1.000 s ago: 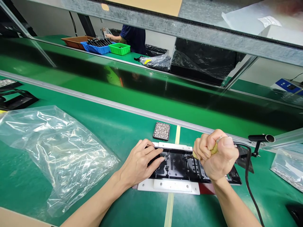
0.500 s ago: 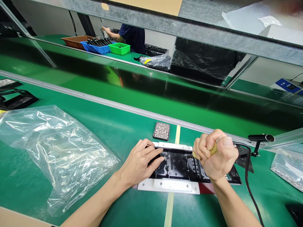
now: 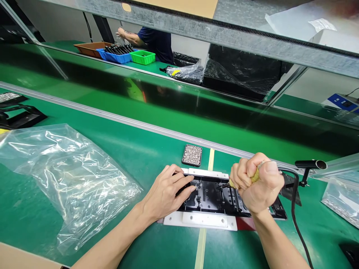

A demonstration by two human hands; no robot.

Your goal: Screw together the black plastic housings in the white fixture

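Clenching the tool in the right hand, resting the left hand with unclosed fingers on the panel; ideally bracing firmly, guiding the tool steadily.

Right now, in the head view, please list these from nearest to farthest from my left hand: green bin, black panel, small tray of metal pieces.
1. Black panel: partly under your left hand.
2. Small tray of metal pieces: beyond that hand, slightly right.
3. Green bin: far beyond, toward upper left.
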